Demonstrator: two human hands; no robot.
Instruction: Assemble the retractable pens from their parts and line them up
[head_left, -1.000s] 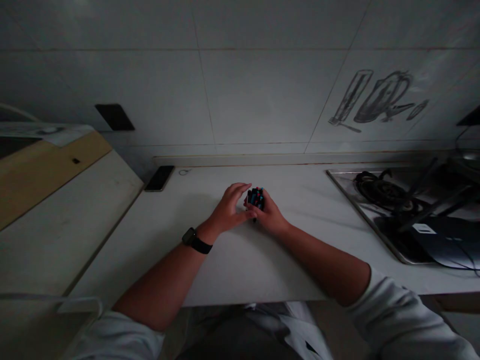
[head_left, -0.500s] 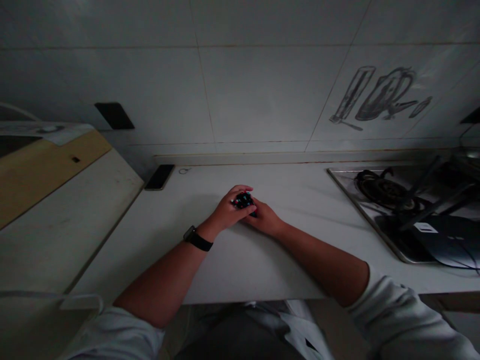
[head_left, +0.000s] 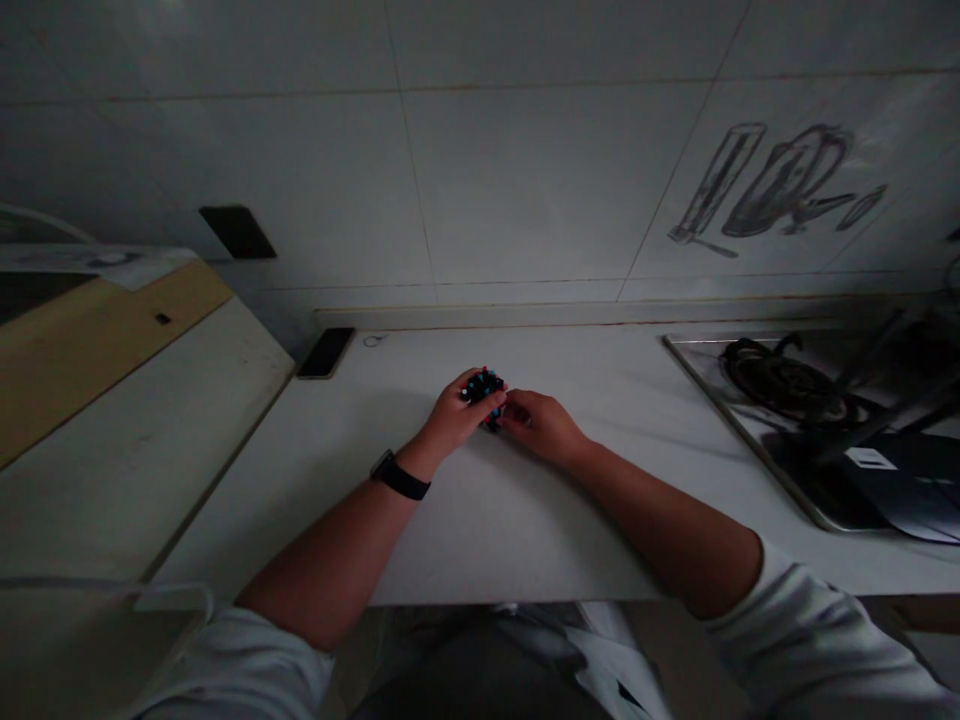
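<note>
A small, dark object with red, blue and white knobs [head_left: 482, 386] is held above the white countertop [head_left: 435, 540]; its exact kind is too small to make out. My left hand [head_left: 452, 413] wraps round its left side, with the thumb lying across the front. From the right, my right hand [head_left: 541, 422] has its fingers curled in a pinch against the object's lower right side. Those fingertips partly hide what they grip. A black watch [head_left: 400, 476] sits on my left wrist.
A phone [head_left: 326, 353] lies at the back left, with a small ring [head_left: 373, 341] beside it. On the right is a gas stove [head_left: 787, 385] with a black device [head_left: 892, 470] with antennas on it. A white cabinet [head_left: 150, 400] borders the left side.
My right hand has drawn back a little to the right and its fingers have curled, where before it cupped the object. More of the knobbed object shows. The view has shifted slightly.
</note>
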